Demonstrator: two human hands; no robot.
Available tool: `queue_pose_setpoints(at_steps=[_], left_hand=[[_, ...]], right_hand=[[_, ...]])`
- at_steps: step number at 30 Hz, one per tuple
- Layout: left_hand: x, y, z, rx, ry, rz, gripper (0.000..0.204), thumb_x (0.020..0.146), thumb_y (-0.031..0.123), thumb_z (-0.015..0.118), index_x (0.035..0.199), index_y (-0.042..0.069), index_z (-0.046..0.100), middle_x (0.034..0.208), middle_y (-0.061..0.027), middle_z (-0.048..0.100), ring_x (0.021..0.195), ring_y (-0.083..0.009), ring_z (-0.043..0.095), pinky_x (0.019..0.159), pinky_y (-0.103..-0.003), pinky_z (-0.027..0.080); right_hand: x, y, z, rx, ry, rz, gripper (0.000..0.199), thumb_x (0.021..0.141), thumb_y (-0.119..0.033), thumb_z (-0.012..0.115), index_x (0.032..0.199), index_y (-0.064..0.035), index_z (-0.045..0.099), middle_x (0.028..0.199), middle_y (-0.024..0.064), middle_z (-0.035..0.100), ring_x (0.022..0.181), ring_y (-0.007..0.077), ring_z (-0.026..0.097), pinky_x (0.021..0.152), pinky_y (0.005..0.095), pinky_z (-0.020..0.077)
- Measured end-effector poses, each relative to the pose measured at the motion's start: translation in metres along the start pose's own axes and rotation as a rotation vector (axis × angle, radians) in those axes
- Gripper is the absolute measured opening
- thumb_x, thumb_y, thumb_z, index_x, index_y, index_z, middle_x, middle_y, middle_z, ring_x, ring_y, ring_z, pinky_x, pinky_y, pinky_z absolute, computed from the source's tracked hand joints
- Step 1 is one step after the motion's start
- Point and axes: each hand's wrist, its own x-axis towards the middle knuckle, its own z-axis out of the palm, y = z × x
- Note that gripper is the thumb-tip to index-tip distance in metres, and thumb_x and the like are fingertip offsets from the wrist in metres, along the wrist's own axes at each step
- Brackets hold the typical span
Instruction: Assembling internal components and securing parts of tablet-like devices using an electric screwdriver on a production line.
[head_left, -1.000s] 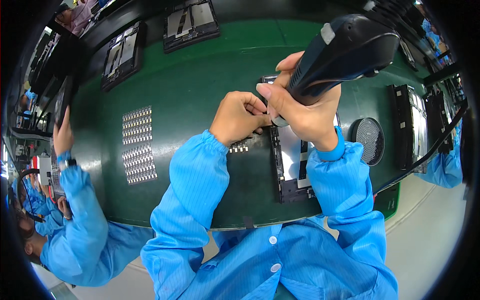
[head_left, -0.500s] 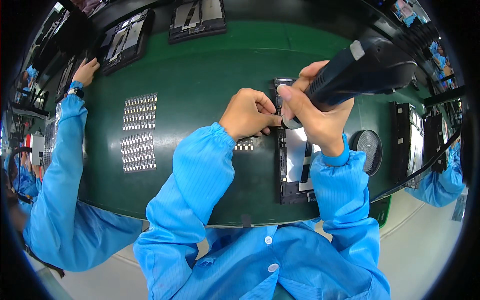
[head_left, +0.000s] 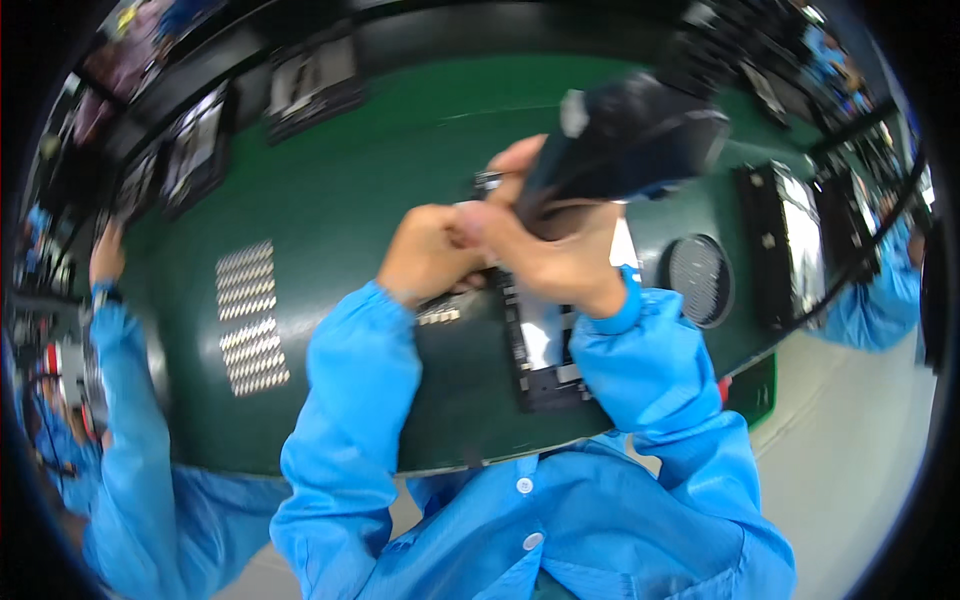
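My right hand (head_left: 555,255) grips a black electric screwdriver (head_left: 625,140), its body angled up to the right and its tip hidden behind my fingers. My left hand (head_left: 430,250) is curled and touches the right hand at the tool's tip. Both hands hover over the upper end of a black rectangular device frame (head_left: 545,355) with a shiny inner panel, lying on the green mat (head_left: 380,150). A small strip of screws (head_left: 440,312) lies just left of the frame, under my left wrist.
Rows of small metal parts (head_left: 250,315) lie on the mat at left. A round black disc (head_left: 697,280) and another black device (head_left: 790,245) sit to the right. More trays (head_left: 315,85) line the far edge. A co-worker's blue sleeve (head_left: 125,400) reaches in at left; another (head_left: 875,290) at right.
The view has shifted and blurred. My hands stay together over the frame's top end, with the screwdriver tilted a little lower. The co-worker's hand at left has moved down.
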Motion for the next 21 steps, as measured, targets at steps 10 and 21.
queue_pose_setpoints(at_steps=[10, 21], left_hand=[[-0.008, 0.003, 0.010, 0.005, -0.004, -0.114, 0.019, 0.075, 0.012, 0.075, 0.079, 0.001, 0.060, 0.069, -0.0048, 0.063, 0.056, -0.0082, 0.060, 0.045, -0.017, 0.045], [-0.013, -0.006, 0.009, -0.033, -0.006, -0.154, 0.017, 0.076, 0.009, 0.074, 0.078, 0.000, 0.060, 0.068, -0.0062, 0.064, 0.058, -0.0101, 0.062, 0.047, -0.017, 0.045]], right_hand=[[-0.047, -0.033, -0.169, 0.054, 0.476, -0.091, 0.031, 0.072, 0.008, 0.069, 0.096, -0.0014, 0.052, 0.059, 0.0053, 0.056, 0.045, 0.0122, 0.054, 0.042, 0.0231, 0.0434], [-0.031, 0.008, -0.180, -0.105, 0.459, 0.070, 0.030, 0.072, 0.008, 0.069, 0.096, 0.0011, 0.051, 0.060, 0.0066, 0.057, 0.047, 0.0145, 0.055, 0.045, 0.0259, 0.0439]])
